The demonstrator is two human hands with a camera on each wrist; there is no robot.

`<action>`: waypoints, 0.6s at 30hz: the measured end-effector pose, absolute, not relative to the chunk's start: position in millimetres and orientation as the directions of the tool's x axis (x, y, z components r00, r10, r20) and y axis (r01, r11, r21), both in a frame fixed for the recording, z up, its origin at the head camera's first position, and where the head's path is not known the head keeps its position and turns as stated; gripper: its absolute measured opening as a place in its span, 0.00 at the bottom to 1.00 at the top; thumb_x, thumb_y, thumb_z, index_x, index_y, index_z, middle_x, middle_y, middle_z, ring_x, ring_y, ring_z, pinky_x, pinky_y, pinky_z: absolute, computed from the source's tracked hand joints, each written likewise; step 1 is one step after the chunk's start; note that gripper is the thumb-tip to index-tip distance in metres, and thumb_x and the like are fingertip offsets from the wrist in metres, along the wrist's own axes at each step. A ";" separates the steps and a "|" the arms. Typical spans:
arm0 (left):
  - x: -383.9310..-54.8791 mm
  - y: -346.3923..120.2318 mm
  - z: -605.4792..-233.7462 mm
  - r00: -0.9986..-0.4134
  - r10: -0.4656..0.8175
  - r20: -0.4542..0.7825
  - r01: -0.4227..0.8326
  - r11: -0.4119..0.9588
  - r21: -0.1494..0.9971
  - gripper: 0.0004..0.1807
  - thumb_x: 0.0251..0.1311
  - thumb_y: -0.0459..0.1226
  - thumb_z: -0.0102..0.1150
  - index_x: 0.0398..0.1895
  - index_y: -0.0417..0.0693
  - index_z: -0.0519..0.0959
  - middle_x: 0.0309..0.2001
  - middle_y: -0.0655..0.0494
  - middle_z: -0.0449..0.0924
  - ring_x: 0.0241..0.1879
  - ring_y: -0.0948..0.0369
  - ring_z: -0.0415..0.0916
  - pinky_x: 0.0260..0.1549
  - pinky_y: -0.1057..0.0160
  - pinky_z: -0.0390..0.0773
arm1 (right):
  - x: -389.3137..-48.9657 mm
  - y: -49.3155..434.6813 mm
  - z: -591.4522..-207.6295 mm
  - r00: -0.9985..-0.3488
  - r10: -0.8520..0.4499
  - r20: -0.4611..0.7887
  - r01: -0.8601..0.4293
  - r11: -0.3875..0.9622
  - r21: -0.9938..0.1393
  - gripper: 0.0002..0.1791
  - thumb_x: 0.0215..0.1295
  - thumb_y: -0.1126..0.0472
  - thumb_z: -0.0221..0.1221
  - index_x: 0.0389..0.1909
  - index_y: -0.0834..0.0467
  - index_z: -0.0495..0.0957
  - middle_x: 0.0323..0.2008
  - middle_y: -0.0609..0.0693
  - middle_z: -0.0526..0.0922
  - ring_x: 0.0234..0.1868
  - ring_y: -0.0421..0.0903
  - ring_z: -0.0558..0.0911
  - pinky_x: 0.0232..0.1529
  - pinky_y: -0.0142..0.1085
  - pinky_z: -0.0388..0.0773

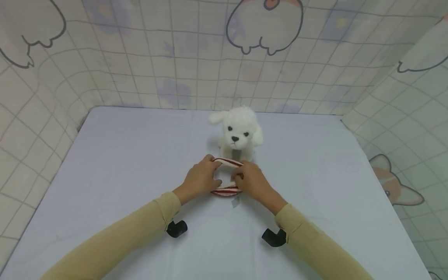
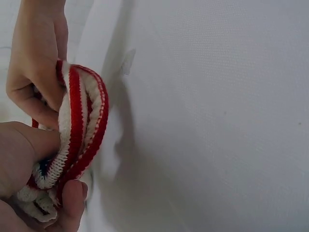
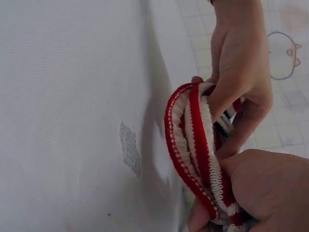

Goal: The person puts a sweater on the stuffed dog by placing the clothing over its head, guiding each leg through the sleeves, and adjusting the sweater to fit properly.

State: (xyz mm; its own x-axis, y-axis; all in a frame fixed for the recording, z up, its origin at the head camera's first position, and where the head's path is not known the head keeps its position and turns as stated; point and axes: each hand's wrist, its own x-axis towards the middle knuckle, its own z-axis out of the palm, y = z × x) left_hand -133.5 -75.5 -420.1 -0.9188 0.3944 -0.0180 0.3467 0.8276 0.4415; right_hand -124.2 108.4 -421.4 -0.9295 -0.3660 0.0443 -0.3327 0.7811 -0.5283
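A small knitted garment (image 1: pixel 226 192) with red and white stripes is held over the table, its edge stretched into an open loop. My left hand (image 1: pixel 200 178) grips the left side of the loop, with fingers inside and the thumb at the near edge. On the other side my right hand (image 1: pixel 254 181) pinches the knit with curled fingers. In the left wrist view the ribbed red-and-white band (image 2: pixel 77 121) is folded double, and a bit of dark blue shows in it. A white plush dog (image 1: pixel 241 130) sits upright just beyond both hands, facing me.
The table (image 1: pixel 140 155) has a pale cloth cover, with a small grey mesh patch (image 3: pixel 130 150) below the garment. Black pieces (image 1: pixel 177 229) show under both forearms. Curtains (image 1: pixel 196 77) with a grid and cartoon animals hang behind and at both sides.
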 end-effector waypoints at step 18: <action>-125.5 -81.5 -408.4 -0.877 0.405 0.260 0.476 0.809 0.346 0.20 0.50 0.38 0.69 0.49 0.49 0.82 0.55 0.51 0.75 0.28 0.61 0.72 0.15 0.66 0.66 | -109.0 114.4 -410.7 -0.893 -0.313 0.323 -0.417 0.845 -0.335 0.16 0.56 0.68 0.63 0.47 0.61 0.84 0.40 0.54 0.76 0.26 0.40 0.71 0.24 0.30 0.68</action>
State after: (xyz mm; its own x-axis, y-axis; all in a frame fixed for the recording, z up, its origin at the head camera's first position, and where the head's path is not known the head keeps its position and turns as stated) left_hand -125.5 -81.5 -408.4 -0.8767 0.4050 0.2595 0.4760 0.8086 0.3458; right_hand -109.0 114.4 -410.7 -0.8932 -0.3131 0.3226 -0.4171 0.8450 -0.3346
